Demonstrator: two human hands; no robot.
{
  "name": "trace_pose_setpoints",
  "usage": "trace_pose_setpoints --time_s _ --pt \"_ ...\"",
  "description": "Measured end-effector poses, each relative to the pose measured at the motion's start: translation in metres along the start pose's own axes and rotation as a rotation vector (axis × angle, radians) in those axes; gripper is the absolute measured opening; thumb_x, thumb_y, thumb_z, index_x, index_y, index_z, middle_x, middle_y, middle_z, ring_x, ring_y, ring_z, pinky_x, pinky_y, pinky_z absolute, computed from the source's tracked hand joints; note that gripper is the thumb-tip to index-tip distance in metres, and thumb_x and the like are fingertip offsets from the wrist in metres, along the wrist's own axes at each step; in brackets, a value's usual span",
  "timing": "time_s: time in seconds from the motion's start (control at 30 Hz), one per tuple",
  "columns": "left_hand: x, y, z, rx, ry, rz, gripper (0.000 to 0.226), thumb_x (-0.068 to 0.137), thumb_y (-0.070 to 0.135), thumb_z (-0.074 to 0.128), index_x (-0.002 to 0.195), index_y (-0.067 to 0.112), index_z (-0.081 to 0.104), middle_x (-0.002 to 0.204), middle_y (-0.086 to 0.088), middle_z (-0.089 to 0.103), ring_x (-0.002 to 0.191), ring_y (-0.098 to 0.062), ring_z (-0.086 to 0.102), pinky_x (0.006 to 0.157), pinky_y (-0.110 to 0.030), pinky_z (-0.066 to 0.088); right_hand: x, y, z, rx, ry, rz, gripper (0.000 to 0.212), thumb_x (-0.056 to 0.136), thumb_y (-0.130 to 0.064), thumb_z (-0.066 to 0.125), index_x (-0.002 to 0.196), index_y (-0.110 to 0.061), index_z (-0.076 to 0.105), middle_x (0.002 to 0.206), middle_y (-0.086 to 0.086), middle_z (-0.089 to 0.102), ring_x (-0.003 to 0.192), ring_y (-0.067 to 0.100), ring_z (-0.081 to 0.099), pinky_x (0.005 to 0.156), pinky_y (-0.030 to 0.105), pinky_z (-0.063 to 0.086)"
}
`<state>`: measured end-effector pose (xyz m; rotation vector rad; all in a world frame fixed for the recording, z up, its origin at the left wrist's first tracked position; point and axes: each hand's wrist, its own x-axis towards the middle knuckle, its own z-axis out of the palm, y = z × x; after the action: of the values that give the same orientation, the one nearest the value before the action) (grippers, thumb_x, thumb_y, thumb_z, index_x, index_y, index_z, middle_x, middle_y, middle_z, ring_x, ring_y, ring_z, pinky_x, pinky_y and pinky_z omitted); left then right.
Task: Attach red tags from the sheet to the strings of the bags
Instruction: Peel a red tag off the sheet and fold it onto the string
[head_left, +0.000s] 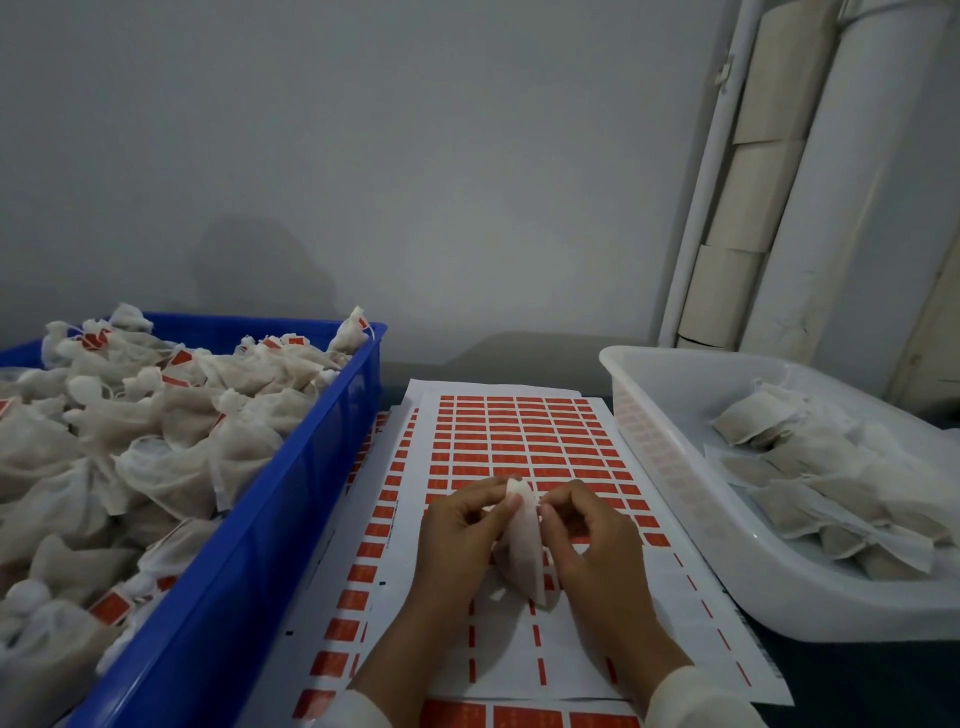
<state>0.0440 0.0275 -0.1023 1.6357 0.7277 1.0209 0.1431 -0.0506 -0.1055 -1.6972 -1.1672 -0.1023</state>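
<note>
Low centre of frame: left hand and right hand each pinch one white bag above the sheet of red tags. Its string is too fine to see, probably between the fingertips. Step: readying the string. Next: peel a tag, fold it over the string.

no readable text, faint print on red tags too blurred to make out

The room is dim and grey. A soft dark shadow sits on the wall, far above the hands. Everything looks a little fuzzy. The picture bends at its edges.
</note>
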Motion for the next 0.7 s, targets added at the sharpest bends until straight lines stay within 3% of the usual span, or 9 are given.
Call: trace_pose_setpoints --time_s 0.17,0.3,0.53,0.7 --pt "0.0015 -0.0009 -0.0026 -0.074 0.016 -0.031 0.010 0.079 0.020 0.069 0.084 0.029 0.069 0.086 0.017 0.070 0.081 -0.006 0.066 0.072 -0.015 0.053 -0.0026 -0.0061 -0.0003 0.048 -0.033 -0.008 0.007 0.084 -0.032 0.053 0.082 -0.037 0.049 0.082 -0.026 0.055 0.075 0.001 0.059 0.071 0.002 0.041" --pt "0.0027 -0.0008 -0.0038 -0.122 0.010 -0.020 0.006 0.075 0.017 0.073 0.076 0.023 0.069 0.073 0.013 0.070 0.073 -0.004 0.067 0.058 -0.011 0.051 -0.0034 -0.0081 -0.0001 0.091 -0.051 -0.015 0.012 0.087 -0.028 0.054 0.081 -0.037 0.048 0.082 -0.026 0.057 0.076 -0.001 0.060 0.069 0.001 0.043" --pt "0.0040 -0.0018 0.0004 -0.100 0.044 0.033 0.015 0.075 0.014 0.074 0.073 0.015 0.059 0.068 0.008 0.065 0.067 -0.004 0.064 0.060 -0.009 0.049 -0.0021 -0.0054 0.0010 0.045 -0.003 -0.038 0.005 0.086 -0.021 0.060 0.087 -0.024 0.055 0.086 -0.014 0.058 0.078 0.004 0.058 0.077 0.010 0.045" --pt "0.0046 -0.0025 0.0027 -0.005 0.052 0.085 0.017 0.075 0.013 0.074 0.076 0.022 0.060 0.077 0.010 0.066 0.076 -0.011 0.064 0.064 -0.010 0.051 -0.0031 -0.0084 0.0012 0.017 0.011 -0.100 0.006 0.082 -0.037 0.051 0.086 -0.032 0.052 0.083 -0.027 0.051 0.077 0.000 0.057 0.070 0.004 0.042"
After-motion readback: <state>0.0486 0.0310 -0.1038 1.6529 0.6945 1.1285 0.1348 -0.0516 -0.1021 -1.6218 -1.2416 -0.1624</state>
